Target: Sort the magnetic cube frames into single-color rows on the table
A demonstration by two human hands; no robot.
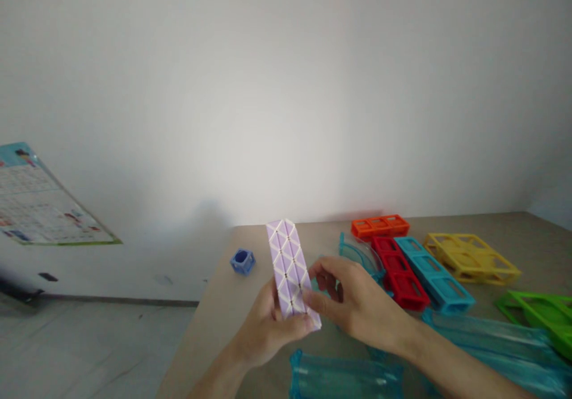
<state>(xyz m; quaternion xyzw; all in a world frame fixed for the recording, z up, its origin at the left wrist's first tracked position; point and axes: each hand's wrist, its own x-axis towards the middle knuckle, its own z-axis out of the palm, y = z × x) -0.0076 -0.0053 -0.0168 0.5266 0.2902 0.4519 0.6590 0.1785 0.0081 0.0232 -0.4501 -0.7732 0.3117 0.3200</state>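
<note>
A long purple block with white triangle lines (290, 265) is held upright, leaning slightly left, above the table. My left hand (272, 327) is wrapped round its lower end, with the thumb across the front. My right hand (348, 295) has its thumb against the block's lower right side and its other fingers curled beside the right edge. A small blue open cube (243, 261) sits on the table to the left of the block.
On the table (203, 327) to the right lie orange (379, 226), red (399, 273), light blue (434, 274), yellow (471, 258) and green (540, 315) frame pieces. Clear teal tubes (346, 378) lie near the front. A wall stands behind; a poster (40, 196) hangs left.
</note>
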